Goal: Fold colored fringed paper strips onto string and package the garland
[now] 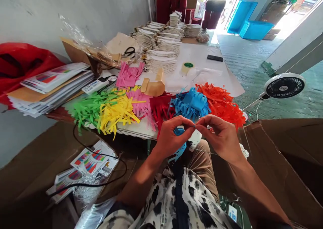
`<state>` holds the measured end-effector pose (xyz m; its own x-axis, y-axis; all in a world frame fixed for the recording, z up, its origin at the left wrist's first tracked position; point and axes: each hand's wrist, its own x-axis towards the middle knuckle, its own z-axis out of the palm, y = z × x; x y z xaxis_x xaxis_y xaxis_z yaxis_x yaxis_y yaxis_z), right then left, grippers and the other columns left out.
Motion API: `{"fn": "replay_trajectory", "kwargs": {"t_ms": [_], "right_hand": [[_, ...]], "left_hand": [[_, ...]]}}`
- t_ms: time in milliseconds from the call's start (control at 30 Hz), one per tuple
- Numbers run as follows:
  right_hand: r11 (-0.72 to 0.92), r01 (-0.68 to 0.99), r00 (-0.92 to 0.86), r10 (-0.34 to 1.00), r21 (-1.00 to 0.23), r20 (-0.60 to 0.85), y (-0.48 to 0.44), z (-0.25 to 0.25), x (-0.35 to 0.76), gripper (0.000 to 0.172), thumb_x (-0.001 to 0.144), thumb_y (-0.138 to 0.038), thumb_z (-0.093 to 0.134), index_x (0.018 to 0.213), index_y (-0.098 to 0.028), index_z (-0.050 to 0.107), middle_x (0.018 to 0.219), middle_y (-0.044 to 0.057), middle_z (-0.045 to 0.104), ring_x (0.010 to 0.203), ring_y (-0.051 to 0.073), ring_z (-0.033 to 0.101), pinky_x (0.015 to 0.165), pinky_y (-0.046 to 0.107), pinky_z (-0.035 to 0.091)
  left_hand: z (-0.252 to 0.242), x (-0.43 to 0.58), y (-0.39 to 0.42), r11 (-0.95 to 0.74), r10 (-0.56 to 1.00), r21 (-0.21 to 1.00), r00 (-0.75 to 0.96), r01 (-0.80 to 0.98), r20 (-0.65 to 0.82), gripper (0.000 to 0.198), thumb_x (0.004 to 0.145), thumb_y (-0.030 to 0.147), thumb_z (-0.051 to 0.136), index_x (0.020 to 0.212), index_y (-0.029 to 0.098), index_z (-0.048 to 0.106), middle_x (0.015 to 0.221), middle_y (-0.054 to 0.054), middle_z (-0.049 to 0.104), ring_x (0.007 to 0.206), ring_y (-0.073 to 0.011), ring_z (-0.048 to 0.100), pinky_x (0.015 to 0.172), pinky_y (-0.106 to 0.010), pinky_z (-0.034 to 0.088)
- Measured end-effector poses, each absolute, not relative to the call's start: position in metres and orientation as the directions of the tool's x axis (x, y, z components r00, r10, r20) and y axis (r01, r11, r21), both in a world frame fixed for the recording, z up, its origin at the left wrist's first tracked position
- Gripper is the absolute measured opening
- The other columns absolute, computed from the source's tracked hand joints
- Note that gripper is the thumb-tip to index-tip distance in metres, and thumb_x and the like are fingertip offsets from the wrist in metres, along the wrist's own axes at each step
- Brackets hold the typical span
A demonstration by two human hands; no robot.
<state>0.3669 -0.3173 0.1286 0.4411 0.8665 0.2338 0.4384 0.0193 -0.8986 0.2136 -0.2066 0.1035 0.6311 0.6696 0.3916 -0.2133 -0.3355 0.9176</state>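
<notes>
Just above my lap, my left hand (173,135) and my right hand (218,136) meet thumb-and-finger to thumb-and-finger. A tiny blue bit shows where both pinches touch. Behind and below my left hand hangs a blue fringed paper tassel (179,151), partly hidden by the fingers. Just beyond my hands, at the table's near edge, lie piles of fringe: blue fringe (190,103), orange-red fringe (222,104), dark red fringe (163,106), pink fringe (140,103), yellow fringe (117,111) and green fringe (87,109).
Stacks of white corded bundles (161,59) fill the table's far part. A tape roll (188,65), black phone (215,58), cardboard piece (153,86) and scissors (129,51) lie nearer. A fan (285,87) stands right; cardboard (282,151) and printed sheets (93,158) flank me.
</notes>
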Motion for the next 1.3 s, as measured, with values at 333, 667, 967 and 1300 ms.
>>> {"fn": "replay_trajectory", "kwargs": {"t_ms": [333,667,967,1300], "right_hand": [[0.02,0.325,0.471,0.863,-0.946,0.18,-0.32,0.128,0.368,0.026,0.084,-0.048,0.087,0.095,-0.024,0.084,0.084,0.003,0.079,0.074,0.018,0.07,0.067,0.03,0.056],[0.019,0.354,0.465,0.864,-0.935,0.194,-0.326,0.126,0.372,0.023,0.089,-0.047,0.082,0.093,-0.024,0.083,0.083,0.003,0.077,0.074,0.017,0.069,0.067,0.03,0.053],[0.0,0.632,0.435,0.827,-0.775,0.355,-0.335,0.124,0.37,0.018,0.1,-0.041,0.069,0.092,-0.025,0.075,0.087,0.003,0.075,0.078,0.018,0.067,0.077,0.034,0.054],[0.005,0.374,0.504,0.838,-0.927,0.208,-0.336,0.108,0.378,0.021,0.092,-0.045,0.079,0.1,-0.026,0.082,0.092,0.003,0.079,0.082,0.018,0.07,0.077,0.033,0.055]], "left_hand": [[0.099,0.216,-0.21,-0.318,0.698,0.928,0.614,-0.196,0.369,0.023,0.093,0.041,0.078,0.088,0.019,0.077,0.083,-0.002,0.073,0.077,-0.0141,0.065,0.075,-0.028,0.053],[0.101,0.219,-0.208,-0.457,0.624,0.869,0.629,-0.188,0.464,0.008,0.094,0.025,0.074,0.088,0.02,0.075,0.085,-0.001,0.074,0.079,-0.0135,0.067,0.077,-0.028,0.052],[0.102,0.221,-0.21,-0.362,0.625,0.923,0.702,-0.127,0.341,0.014,0.092,0.033,0.079,0.097,0.02,0.077,0.09,-0.002,0.077,0.084,-0.0144,0.07,0.08,-0.026,0.054],[0.091,0.23,-0.215,-0.123,0.692,0.982,0.697,-0.146,0.19,0.026,0.083,0.043,0.089,0.089,0.019,0.081,0.082,-0.002,0.078,0.075,-0.0141,0.068,0.071,-0.025,0.051]]}}
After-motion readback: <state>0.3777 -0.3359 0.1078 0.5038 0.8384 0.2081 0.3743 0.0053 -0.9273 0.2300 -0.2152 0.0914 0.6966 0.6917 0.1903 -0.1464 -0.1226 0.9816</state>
